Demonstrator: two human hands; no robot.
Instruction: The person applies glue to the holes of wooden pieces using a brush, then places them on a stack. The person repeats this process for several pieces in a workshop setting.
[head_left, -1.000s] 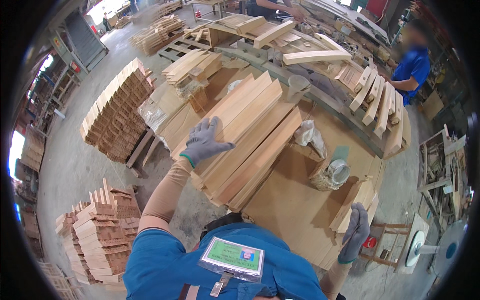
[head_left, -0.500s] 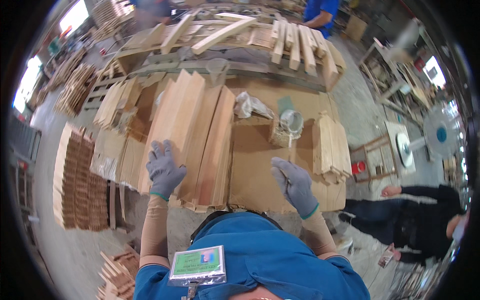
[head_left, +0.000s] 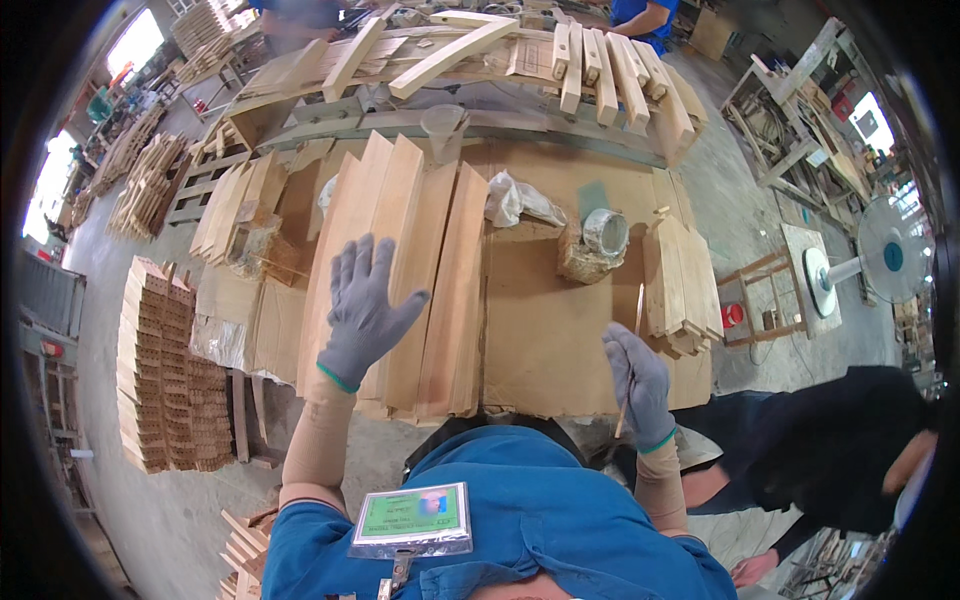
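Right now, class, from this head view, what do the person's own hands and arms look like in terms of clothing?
The left hand and right hand wear matching grey fabric gloves with green cuff edges. Beyond them come close-fitting beige fabric sleeves, then blue fabric shirt sleeves.

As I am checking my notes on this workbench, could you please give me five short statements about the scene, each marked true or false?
1. The left hand is spread over boards. True.
2. Both hands are empty. False: the right hand holds a thin stick.
3. The can is to the right of the white bundle. True.
4. Neither hand is gloved. False: both wear grey gloves.
5. A fan stands to the right of the can. True.
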